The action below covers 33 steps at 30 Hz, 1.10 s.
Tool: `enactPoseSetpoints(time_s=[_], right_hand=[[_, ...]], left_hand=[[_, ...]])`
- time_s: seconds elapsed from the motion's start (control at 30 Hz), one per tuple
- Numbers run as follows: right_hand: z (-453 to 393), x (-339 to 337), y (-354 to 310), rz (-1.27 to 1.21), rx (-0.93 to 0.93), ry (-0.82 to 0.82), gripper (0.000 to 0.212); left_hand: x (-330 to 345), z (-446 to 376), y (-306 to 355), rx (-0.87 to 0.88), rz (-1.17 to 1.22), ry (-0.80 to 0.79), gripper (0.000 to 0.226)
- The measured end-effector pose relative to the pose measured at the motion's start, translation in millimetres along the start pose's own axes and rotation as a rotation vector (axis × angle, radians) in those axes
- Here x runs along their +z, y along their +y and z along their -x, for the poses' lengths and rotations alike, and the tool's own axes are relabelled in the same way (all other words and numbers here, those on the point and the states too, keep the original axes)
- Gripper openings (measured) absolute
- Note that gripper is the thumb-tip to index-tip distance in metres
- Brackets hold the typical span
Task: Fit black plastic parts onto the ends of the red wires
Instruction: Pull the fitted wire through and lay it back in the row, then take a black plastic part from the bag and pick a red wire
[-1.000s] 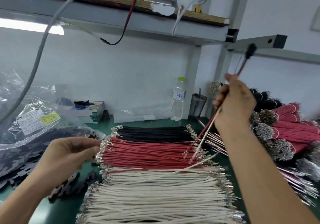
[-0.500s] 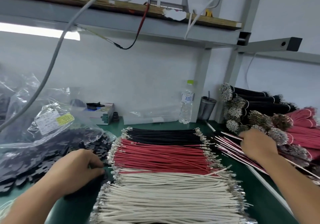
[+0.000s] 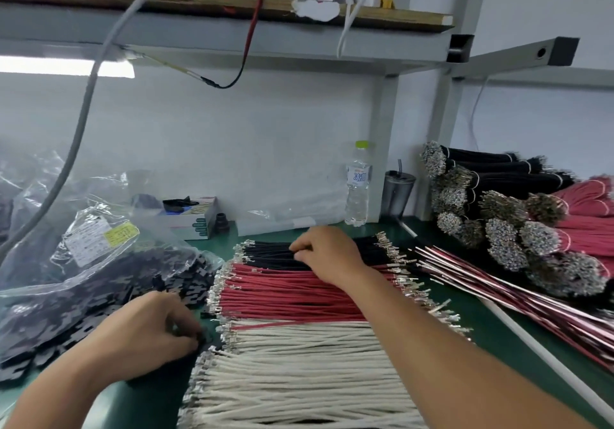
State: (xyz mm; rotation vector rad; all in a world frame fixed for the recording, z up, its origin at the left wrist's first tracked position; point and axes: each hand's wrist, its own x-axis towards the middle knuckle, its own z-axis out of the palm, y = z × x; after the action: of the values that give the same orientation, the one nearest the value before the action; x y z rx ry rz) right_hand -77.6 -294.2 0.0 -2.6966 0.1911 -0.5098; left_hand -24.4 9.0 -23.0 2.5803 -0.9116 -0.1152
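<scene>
The table (image 3: 491,325) is crowded: wire rows (image 3: 285,292) fill the middle, a bag of black parts (image 3: 99,282) blocks the left, bundles (image 3: 518,229) the right

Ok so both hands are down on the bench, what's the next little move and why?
Probably draw the right hand back from the black wires onto the red wires and pinch one. The left hand already rests at the black plastic parts.
</scene>
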Motion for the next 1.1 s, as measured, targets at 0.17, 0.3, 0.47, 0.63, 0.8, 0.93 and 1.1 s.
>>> enactPoseSetpoints(time_s=[0.17,0.3,0.47,0.63,0.8,0.93,1.1], right_hand=[[-19.4,32.0,-16.8,0.119,0.039,-0.095,0.034],[-19.8,30.2,-14.7,0.199,-0.015,-0.025,0.016],[-18.9,31.7,-10.8,0.357,-0.125,0.105,0.023],[-24.0,13.7,-10.9,0.221,-0.166,0.246,0.026],[-12.7,-31.0,-33.3,0.179,-0.274,0.377,0.027],[31.5,-43.1,-42.4,0.152,-0.342,0.338,0.023],[78.0,-3.6,-22.5,0.033,-0.236,0.235,0.018]], left_hand=[[-4.0,3.5,-2.1,-0.044,0.044,0.012,0.023],[-8.7,5.3,-5.8,-0.071,-0.033,0.035,0.03],[-7.1,6.5,-6.5,-0.062,-0.067,0.016,0.017],[-8.0,6.9,-5.1,-0.046,-0.032,0.017,0.021],[-0.3,6.0,7.1,0.076,-0.004,-0.104,0.045],[4.7,1.5,7.0,0.087,-0.048,-0.072,0.046],[4.3,1.9,5.1,-0.001,-0.142,0.084,0.018]])
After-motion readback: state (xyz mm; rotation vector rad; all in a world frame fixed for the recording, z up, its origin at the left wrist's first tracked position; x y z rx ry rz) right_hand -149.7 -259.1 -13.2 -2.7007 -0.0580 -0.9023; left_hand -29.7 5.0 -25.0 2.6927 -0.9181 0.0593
